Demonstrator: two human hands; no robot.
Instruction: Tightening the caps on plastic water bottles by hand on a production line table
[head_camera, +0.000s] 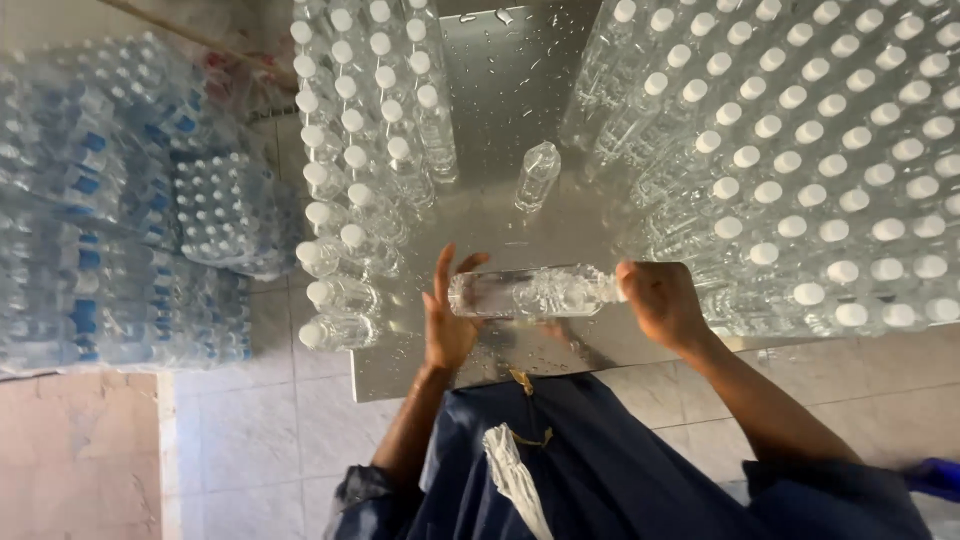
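so the bottle (530, 292) here is a clear plastic one, full of water by the look of it, held sideways in the air just above the near edge of a wet metal table (500, 90). it has a ribbed, crinkly body that catches the light, no label on it that i can see, and its flat bottom points to the person's left while the neck end points right. the left hand (447, 315) is open with fingers spread, palm pressed against the bottom end of the bottle, thumb and fingertips sticking up around it. the right hand (660, 300) is curled shut around the neck end, so the cap is hidden and i can't tell if there is one on. further back on the table one more clear bottle (537, 176) stands upright on its own, no white cap on it. on either side there are rows of capped bottles, a smaller bunch on the left (360, 150) and a big block on the right (820, 150), all with white caps. off the table to the left sit shrink-wrapped packs of bottles (110, 220) stacked on the tiled floor (240, 450). water drops are all over the table top.
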